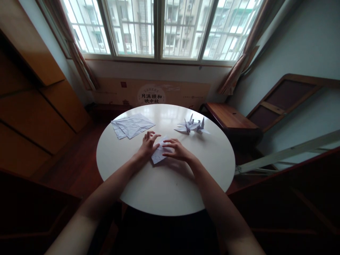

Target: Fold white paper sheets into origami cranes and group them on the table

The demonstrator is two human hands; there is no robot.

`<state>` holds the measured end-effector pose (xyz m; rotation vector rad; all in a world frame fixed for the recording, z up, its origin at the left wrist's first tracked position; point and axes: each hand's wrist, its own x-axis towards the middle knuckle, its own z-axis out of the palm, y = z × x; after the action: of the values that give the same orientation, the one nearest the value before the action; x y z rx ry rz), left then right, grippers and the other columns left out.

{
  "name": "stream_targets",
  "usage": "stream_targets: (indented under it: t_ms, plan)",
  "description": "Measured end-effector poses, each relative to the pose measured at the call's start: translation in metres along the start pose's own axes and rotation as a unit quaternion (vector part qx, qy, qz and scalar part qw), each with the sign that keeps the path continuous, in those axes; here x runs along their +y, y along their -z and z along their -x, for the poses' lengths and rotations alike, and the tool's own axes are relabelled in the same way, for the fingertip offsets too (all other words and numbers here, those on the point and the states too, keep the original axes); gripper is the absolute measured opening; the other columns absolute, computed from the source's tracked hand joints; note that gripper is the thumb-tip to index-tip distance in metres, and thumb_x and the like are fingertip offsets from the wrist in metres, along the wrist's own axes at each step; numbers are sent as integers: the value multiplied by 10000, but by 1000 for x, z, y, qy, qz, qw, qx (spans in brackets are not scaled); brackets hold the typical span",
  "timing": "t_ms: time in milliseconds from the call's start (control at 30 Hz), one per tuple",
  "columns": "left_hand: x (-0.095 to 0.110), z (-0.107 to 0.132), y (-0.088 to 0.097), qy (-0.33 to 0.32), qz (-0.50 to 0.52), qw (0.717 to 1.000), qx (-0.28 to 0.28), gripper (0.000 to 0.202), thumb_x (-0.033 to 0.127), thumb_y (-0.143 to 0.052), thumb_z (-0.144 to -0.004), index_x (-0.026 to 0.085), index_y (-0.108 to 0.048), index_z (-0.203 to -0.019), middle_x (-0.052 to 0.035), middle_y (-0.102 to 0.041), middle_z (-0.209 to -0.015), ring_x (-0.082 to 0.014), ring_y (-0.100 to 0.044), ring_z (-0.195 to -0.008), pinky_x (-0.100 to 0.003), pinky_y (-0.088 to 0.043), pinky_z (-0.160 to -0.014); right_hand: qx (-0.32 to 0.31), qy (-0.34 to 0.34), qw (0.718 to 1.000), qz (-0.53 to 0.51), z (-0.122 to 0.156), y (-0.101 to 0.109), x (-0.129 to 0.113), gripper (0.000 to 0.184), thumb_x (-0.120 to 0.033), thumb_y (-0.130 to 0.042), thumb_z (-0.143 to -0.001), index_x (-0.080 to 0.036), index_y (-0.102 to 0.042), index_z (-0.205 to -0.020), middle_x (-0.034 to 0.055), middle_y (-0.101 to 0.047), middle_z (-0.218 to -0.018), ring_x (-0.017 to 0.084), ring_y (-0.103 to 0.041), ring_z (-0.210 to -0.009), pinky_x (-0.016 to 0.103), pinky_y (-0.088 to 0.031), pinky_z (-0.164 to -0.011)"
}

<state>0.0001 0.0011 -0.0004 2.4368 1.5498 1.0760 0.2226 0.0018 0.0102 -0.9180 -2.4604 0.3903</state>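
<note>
A small folded sheet of white paper (158, 154) lies near the middle of the round table, between my two hands. My left hand (147, 144) is at its left side, thumb touching the paper's edge and the other fingers raised and spread. Over the paper's right side reaches my right hand (176, 149), its fingers apart and partly hiding the sheet. Neither hand grips the paper. Farther back on the right stand several folded paper cranes (190, 125). Creased white sheets (134, 125) lie overlapping at the back left.
The white round table (164, 194) has a glossy top. Behind it, a long printed cardboard panel (186, 94) leans under the barred windows. A low wooden stand (228, 115) is at the right, and wooden cabinets (32, 117) line the left.
</note>
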Motion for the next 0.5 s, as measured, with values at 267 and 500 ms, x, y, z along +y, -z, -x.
stream_targets:
  t_ms: [267,500]
  plan:
    - [1,-1,23,-121,147,965,-181,274,407,-579,-894,206,-717,-1018,-72,-702,-1058,-186,-655,-959,-294,-497,-863,-11,-28,999,11,4,2,15,465,-494,-785,-689,-265,-724,-1089,82,-658,-1225,299,-514,-1209,473,-391,-1038]
    - [3,6,18,-99,-23,982,-158,467,542,-707,-756,272,-692,-1137,-95,-622,-1226,-310,-490,-1196,-502,-351,-1021,8,-19,1000,22,3,-1,12,368,-416,-745,-767,-243,-723,-1090,93,-689,-1137,265,-592,-1084,427,-437,-972]
